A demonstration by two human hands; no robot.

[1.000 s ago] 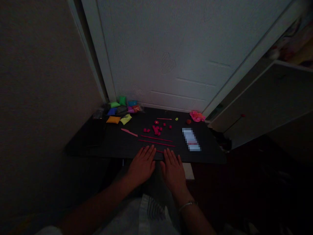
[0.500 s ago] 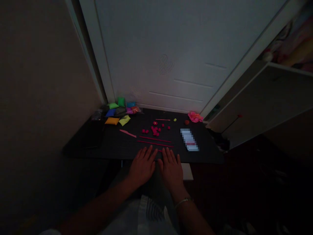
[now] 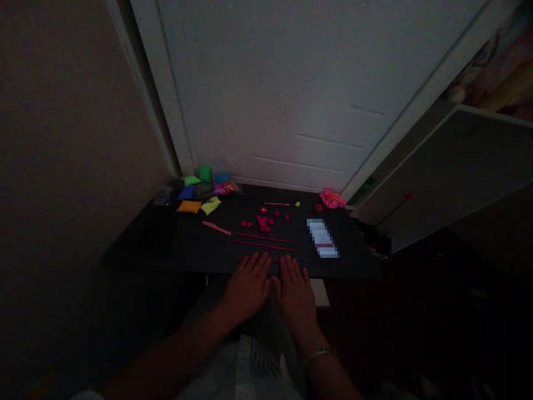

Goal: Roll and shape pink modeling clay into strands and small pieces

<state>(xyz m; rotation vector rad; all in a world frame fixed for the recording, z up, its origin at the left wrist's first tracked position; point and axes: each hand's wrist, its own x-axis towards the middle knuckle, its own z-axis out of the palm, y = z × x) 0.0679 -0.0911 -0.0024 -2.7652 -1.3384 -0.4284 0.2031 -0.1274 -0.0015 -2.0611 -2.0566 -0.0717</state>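
Both hands lie flat at the near edge of the dark table [image 3: 200, 258]. Under the fingertips of my left hand [image 3: 249, 284] and my right hand [image 3: 295, 289] runs a thin red clay strand [image 3: 275, 259], partly covered by the fingers. My fingers are stretched out and grip nothing. Just beyond lie two more long strands, a nearer one [image 3: 262, 245] and a farther one [image 3: 264, 237]. Behind them sits a cluster of small red clay balls [image 3: 263, 223]. To the left is a pink plastic clay knife [image 3: 216, 228].
Colourful clay packets, including an orange one [image 3: 189, 206] and a yellow one [image 3: 211, 205], lie at the back left. A blurred-out phone-like object [image 3: 322, 239] is on the right. Behind it are a brown-red ball [image 3: 318, 208] and a pink ruffled piece [image 3: 332, 198]. A thin pink stick [image 3: 277, 204] lies far back.
My hands have drawn slightly back toward me and a little to the right, with the left fingers closer together. More of the strand's left end now shows beside my left fingers.
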